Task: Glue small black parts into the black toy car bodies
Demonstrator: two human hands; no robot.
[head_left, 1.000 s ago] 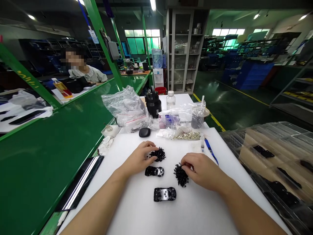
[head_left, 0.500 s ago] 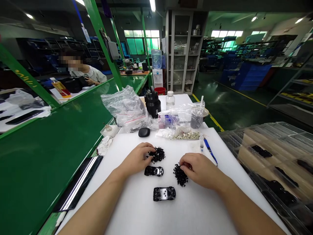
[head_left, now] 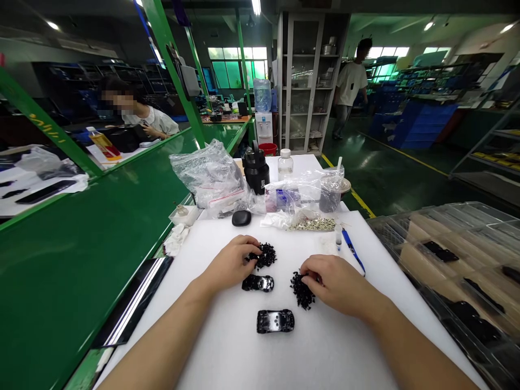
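Note:
My left hand (head_left: 232, 261) reaches into a pile of small glossy black pieces (head_left: 267, 255), its thumb and fingertips curled together at the pile's left edge. Over a second pile of similar black pieces (head_left: 303, 292), my right hand (head_left: 335, 279) has thumb and forefinger in a pinch. Whatever either set of fingertips holds is too small to make out. Just below my left hand lies a black toy car body (head_left: 258, 283). A larger black toy car body (head_left: 275, 321) rests nearer to me, between my forearms and touched by neither hand.
Behind the piles are a black oval case (head_left: 241, 218), a bag of small pale pieces (head_left: 314, 223), a blue strap (head_left: 352, 250), a black bottle (head_left: 257, 176) and clear plastic bags (head_left: 207, 173). Clear compartment trays (head_left: 430, 227) stand right. A person (head_left: 152, 122) sits at left; another (head_left: 351, 81) stands far back.
The view has shifted slightly. Both hands stay at their piles with little visible movement. A person has appeared beside the cabinet in the background.

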